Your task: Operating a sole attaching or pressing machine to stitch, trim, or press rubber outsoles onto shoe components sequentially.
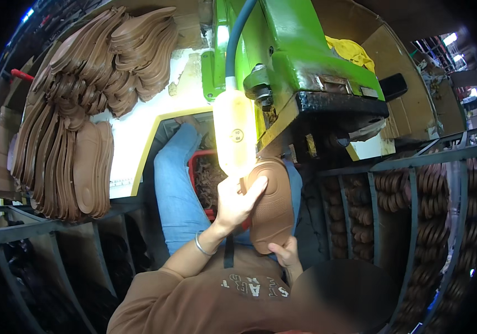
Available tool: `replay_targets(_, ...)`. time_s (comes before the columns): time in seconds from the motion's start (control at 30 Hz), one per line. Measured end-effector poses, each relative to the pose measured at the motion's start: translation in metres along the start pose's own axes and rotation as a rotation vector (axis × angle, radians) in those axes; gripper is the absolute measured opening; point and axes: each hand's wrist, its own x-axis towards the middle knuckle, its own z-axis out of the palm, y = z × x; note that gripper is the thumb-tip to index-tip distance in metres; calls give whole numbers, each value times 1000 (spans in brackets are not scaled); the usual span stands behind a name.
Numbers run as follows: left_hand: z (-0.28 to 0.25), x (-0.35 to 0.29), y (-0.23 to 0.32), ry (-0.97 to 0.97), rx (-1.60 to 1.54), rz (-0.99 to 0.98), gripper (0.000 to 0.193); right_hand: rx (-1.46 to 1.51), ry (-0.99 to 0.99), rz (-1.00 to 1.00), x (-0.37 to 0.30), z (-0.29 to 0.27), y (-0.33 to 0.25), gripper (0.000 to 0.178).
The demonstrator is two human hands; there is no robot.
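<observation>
A brown shoe sole [272, 217] with a textured face is held over my lap, its far end reaching under the green machine's head. My left hand [236, 204] is closed on the sole's left edge toward the far end, thumb pressed flat on the upper face. At the near end, my right hand [287, 254] pinches the sole's rim between thumb and fingers. Right above my left hand hangs a bright lamp [235, 133] on a blue-grey cable. The green machine [305, 61] has a dark, worn head [338, 108]; its working part near the sole is partly hidden.
Stacked brown soles [88, 161] fill the left of the white table [130, 147], with another pile [141, 47] behind. A red bin [192, 175] of trimmings stands between my knees. Metal racks [411, 195] with soles line the right; another rack [54, 234] stands left.
</observation>
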Motion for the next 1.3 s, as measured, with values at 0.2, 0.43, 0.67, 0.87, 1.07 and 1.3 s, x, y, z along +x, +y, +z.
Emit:
replay_targets(0.2,23,-26,-25,51,-100,370,68,-39,69,-33,0,1,-1,42)
replay_targets(0.43,22,-13,-6,-46,48,162,38,-49,40,-112,6,41,1,39)
replay_targets(0.67,0,8,2,-13,368,79,19,-122,-58,-62,11,53,1,37)
replay_targets(0.87,6,-10,-1,91,-16,-80,16,106,66,-74,-15,21,-16,39)
replay_targets(1.07,12,-9,-5,60,-201,0,33,43,319,-289,-13,-7,-52,41)
replay_targets(1.3,10,0,-1,-30,-272,-29,38,-36,424,-510,23,-42,-111,31)
